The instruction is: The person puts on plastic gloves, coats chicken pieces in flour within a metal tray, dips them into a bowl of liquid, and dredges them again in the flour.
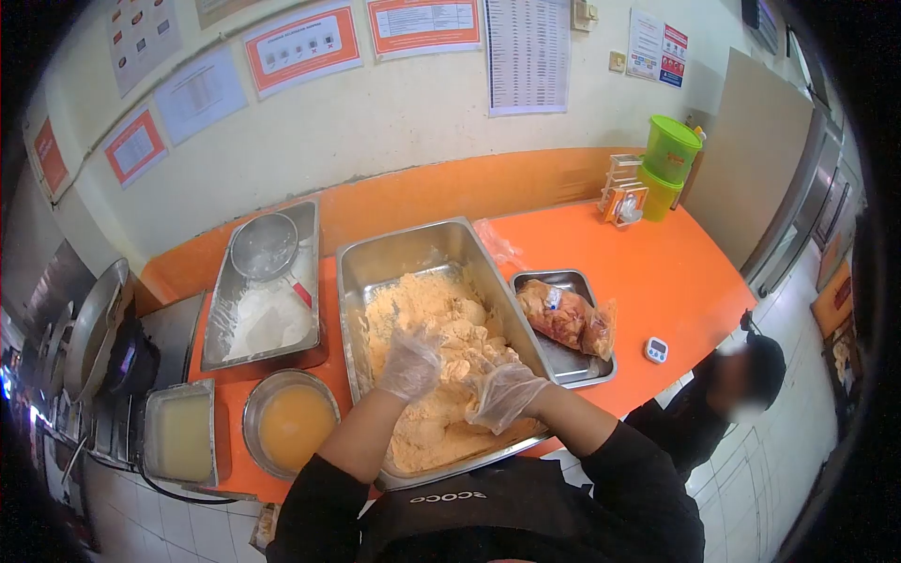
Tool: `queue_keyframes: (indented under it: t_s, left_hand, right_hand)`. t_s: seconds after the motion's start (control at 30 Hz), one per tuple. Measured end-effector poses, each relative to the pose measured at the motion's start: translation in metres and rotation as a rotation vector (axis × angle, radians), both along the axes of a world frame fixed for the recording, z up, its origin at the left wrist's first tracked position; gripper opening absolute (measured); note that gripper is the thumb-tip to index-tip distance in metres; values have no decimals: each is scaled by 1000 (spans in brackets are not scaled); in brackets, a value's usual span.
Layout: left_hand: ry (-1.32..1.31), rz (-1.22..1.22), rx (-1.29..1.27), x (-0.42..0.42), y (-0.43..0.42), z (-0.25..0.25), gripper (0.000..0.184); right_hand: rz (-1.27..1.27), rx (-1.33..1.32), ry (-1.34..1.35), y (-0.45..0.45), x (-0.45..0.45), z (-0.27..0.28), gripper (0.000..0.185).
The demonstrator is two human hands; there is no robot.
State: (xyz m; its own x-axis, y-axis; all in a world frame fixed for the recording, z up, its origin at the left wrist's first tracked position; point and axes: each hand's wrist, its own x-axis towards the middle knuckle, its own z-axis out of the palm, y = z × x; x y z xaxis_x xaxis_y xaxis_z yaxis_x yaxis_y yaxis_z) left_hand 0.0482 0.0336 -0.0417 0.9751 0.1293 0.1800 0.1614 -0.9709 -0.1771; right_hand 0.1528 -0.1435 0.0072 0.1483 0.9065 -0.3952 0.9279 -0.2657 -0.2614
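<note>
A large metal tray (351, 281) holds orange-tinted flour (399, 305) with several coated pieces (460, 328) in it. My left hand (410, 364), in a clear plastic glove, is down at the flour on the tray's left side; its fingertips are partly hidden by flour, and what they hold, if anything, cannot be made out. My right hand (507, 392), gloved the same way, is over the tray's right side beside the coated pieces. Its fingers are bent and partly hidden among the pieces.
At left stand a tray of white flour (272, 319) with a sieve (265, 247), a bowl of orange liquid (297, 419) and a pan of pale liquid (181, 433). Rightward are bagged meat (563, 314) on a tray, a timer (656, 350), green tubs (671, 150) and a person (676, 422).
</note>
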Motion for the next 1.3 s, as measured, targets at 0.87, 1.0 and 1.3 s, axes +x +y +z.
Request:
queue_keyframes:
  t_s: [0.87,1.0,1.3]
  left_hand:
    - [-85,-55,-332,2,-34,14,65]
    - [-138,-27,-224,7,-22,-6,46]
    - [45,78,-40,8,-13,-12,39]
  right_hand:
    - [491,481,-48,-29,12,-14,24]
    - [548,551,-72,-23,14,-27,31]
    - [570,752,116,-42,40,-69,44]
